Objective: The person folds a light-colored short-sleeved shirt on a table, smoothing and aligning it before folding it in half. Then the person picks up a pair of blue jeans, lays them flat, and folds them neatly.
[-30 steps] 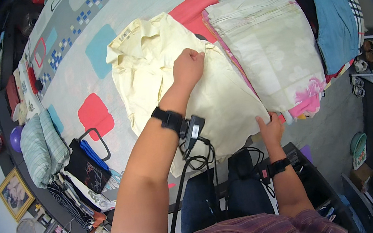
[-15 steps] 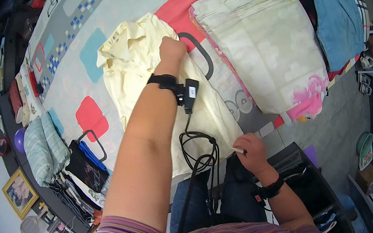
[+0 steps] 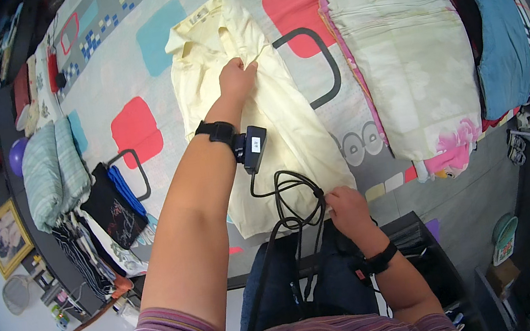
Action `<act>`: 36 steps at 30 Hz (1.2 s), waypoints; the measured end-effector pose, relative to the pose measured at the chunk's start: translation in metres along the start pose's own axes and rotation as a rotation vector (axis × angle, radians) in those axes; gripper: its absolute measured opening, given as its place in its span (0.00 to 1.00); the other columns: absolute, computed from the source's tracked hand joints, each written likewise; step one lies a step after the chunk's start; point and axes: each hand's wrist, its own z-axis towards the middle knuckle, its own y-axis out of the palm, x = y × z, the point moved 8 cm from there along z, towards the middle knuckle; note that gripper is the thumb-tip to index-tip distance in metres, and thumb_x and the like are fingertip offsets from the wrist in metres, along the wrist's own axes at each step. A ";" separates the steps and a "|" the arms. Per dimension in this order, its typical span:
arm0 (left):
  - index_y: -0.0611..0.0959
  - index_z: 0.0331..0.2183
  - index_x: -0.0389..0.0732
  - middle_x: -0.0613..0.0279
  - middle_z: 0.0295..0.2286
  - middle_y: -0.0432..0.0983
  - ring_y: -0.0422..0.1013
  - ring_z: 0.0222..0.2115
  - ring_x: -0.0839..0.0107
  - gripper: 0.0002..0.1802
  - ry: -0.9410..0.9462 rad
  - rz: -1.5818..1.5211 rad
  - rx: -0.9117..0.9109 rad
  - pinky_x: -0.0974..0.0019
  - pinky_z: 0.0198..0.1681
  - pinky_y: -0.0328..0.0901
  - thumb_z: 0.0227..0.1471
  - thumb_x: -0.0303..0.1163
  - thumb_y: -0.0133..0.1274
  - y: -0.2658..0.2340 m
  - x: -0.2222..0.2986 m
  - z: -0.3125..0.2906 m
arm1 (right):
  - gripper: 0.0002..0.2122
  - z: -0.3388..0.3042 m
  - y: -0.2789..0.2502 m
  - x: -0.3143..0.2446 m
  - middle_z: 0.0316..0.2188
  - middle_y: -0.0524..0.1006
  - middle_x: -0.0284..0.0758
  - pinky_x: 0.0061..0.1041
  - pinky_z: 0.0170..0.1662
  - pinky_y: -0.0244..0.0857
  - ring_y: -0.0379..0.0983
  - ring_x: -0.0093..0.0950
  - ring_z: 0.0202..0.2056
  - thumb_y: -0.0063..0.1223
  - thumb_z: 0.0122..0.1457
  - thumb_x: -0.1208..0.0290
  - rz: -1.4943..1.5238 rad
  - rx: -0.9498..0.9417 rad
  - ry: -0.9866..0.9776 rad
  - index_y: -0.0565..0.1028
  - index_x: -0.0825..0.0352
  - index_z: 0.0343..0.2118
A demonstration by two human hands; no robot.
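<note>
A cream collared shirt [image 3: 290, 128] lies long and flat on the bed, its collar at the far end and its hem near me. On its upper front, a little below the collar, my left hand [image 3: 239, 77] is closed in a pinch on the fabric. My right hand [image 3: 349, 211] grips the near right corner of the hem; its fingertips are partly hidden. A looped black cable [image 3: 299, 194] hangs from the small device [image 3: 254, 148] on my left wrist and lies across the lower shirt.
To the right is a folded pale floral sheet [image 3: 407, 71], with folded blue jeans [image 3: 500, 31] beyond it. Rolled green towels [image 3: 56, 171] and a black folded garment [image 3: 116, 213] are on the left. A dark open box [image 3: 417, 239] stands near my right forearm.
My left hand has moved from the shirt's right shoulder edge inward onto its upper front. My right hand stays at the hem corner. The whole view has shifted slightly.
</note>
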 end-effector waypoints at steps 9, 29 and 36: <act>0.72 0.45 0.34 0.47 0.40 0.72 0.71 0.40 0.54 0.33 0.064 0.168 0.338 0.58 0.43 0.67 0.42 0.44 0.64 -0.033 0.018 -0.057 | 0.05 0.001 0.020 -0.005 0.27 0.74 0.37 0.38 0.36 0.65 0.71 0.39 0.35 0.53 0.44 0.79 -0.099 -0.030 -0.004 0.75 0.66 0.27; 0.78 0.34 0.41 0.52 0.28 0.77 0.74 0.32 0.54 0.16 -0.147 -0.019 -0.750 0.56 0.34 0.67 0.49 0.43 0.58 0.078 -0.083 -0.386 | 0.05 0.010 0.054 -0.020 0.25 0.73 0.34 0.37 0.34 0.67 0.71 0.37 0.32 0.52 0.47 0.75 -0.156 -0.172 -0.089 0.75 0.58 0.28; 0.75 0.38 0.40 0.51 0.32 0.75 0.72 0.34 0.51 0.11 -0.007 -0.148 -0.166 0.53 0.38 0.66 0.56 0.35 0.48 0.069 -0.068 -0.321 | 0.04 0.016 0.056 0.003 0.26 0.73 0.36 0.38 0.35 0.67 0.72 0.39 0.33 0.51 0.48 0.74 -0.237 -0.332 -0.061 0.76 0.60 0.28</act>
